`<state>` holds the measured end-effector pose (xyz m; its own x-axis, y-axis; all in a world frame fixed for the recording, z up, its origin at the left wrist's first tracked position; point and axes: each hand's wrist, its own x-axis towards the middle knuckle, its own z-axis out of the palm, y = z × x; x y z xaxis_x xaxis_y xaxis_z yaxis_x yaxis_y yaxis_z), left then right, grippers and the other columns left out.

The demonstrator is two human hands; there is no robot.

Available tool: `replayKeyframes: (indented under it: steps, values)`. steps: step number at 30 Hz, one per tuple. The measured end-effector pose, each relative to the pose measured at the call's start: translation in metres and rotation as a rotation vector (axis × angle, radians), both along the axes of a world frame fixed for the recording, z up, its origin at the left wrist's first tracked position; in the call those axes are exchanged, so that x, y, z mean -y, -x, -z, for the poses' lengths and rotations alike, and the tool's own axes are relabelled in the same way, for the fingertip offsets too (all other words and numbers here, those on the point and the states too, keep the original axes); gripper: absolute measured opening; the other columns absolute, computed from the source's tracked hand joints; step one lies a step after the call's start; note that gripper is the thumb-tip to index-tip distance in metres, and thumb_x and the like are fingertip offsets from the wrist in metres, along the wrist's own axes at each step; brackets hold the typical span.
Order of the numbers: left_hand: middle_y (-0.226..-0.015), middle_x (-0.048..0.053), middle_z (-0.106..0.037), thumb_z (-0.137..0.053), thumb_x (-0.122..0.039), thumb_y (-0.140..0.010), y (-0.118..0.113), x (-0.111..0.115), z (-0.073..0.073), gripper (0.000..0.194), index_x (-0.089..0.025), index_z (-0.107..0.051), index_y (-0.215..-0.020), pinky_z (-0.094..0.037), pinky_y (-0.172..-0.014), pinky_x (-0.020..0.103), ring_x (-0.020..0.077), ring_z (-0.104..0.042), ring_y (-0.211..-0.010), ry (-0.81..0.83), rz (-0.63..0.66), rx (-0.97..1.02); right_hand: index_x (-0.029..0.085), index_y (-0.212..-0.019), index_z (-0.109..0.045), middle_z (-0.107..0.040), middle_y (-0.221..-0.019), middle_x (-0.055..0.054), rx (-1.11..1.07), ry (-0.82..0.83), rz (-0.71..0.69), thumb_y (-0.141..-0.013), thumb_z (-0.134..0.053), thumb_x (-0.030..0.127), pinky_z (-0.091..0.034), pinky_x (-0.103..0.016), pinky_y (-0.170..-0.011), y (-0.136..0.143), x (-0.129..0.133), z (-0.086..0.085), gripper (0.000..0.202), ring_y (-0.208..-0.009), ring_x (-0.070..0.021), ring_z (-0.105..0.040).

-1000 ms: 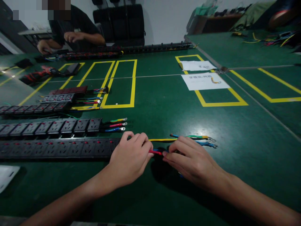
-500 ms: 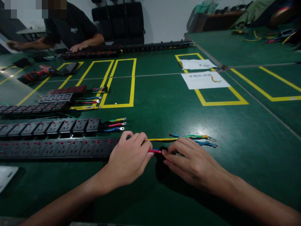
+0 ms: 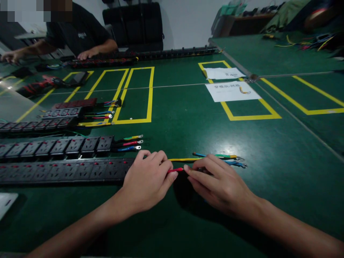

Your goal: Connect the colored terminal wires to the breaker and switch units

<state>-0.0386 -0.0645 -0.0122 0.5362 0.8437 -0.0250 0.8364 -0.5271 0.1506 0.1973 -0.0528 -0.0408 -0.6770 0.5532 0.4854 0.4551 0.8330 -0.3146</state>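
Dim overhead light, glare patch on the green table, stretched blurry edges.

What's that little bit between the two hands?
In the head view, a short stretch of red wire bridges the gap between the left hand and the right hand; both hands pinch it over the green table.

This was an electrical assembly workshop. A broad green surface was marked with yellow taped rectangles; long black socket strips with coloured lead wires lay toward its left edge, paper labels sat in one rectangle, and another person worked at the far edge.
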Motion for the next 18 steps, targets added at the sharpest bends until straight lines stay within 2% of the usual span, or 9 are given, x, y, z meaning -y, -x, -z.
replayKeyframes:
  steps: [5, 8, 14, 18]
  values:
    - [-0.098, 0.003, -0.062, -0.045, -0.037, -0.106, 0.000, -0.001, 0.002, 0.029, -0.022, -0.068, -0.098, -0.033, -0.082, 0.041, 0.0215, -0.054, -0.087, -0.012, -0.002, 0.010, 0.017, -0.112, -0.071, -0.068, -0.094, -0.009, -0.089, -0.041, 0.065, -0.093, -0.059, 0.009, -0.049, -0.033, -0.065, -0.004, -0.001, -0.005, 0.024, -0.078, -0.0185, -0.057]
    - [-0.100, 0.003, -0.063, -0.046, -0.035, -0.105, 0.001, -0.001, 0.002, 0.027, -0.022, -0.069, -0.099, -0.033, -0.082, 0.041, 0.0217, -0.055, -0.088, -0.007, -0.003, 0.020, 0.017, -0.113, -0.070, -0.067, -0.091, -0.008, -0.135, -0.109, 0.104, -0.087, -0.062, 0.006, -0.048, -0.033, -0.064, -0.006, -0.001, -0.009, 0.029, -0.076, -0.0191, -0.057]
    - [-0.100, 0.004, -0.064, -0.047, -0.029, -0.103, 0.001, 0.000, 0.003, 0.024, -0.020, -0.068, -0.096, -0.034, -0.083, 0.042, 0.0224, -0.057, -0.090, -0.054, 0.013, 0.009, 0.013, -0.121, -0.069, -0.068, -0.095, -0.012, 0.097, -0.092, -0.030, -0.093, -0.055, 0.012, -0.047, -0.038, -0.069, 0.003, 0.003, -0.016, 0.031, -0.082, -0.0235, -0.057]
    - [-0.100, 0.004, -0.064, -0.047, -0.030, -0.104, 0.000, -0.001, 0.003, 0.025, -0.020, -0.068, -0.096, -0.035, -0.083, 0.042, 0.0223, -0.057, -0.090, -0.053, 0.014, 0.006, 0.013, -0.123, -0.069, -0.065, -0.092, -0.011, 0.145, -0.060, 0.002, -0.095, -0.051, 0.010, -0.042, -0.036, -0.067, 0.007, 0.000, -0.013, 0.034, -0.079, -0.0221, -0.053]
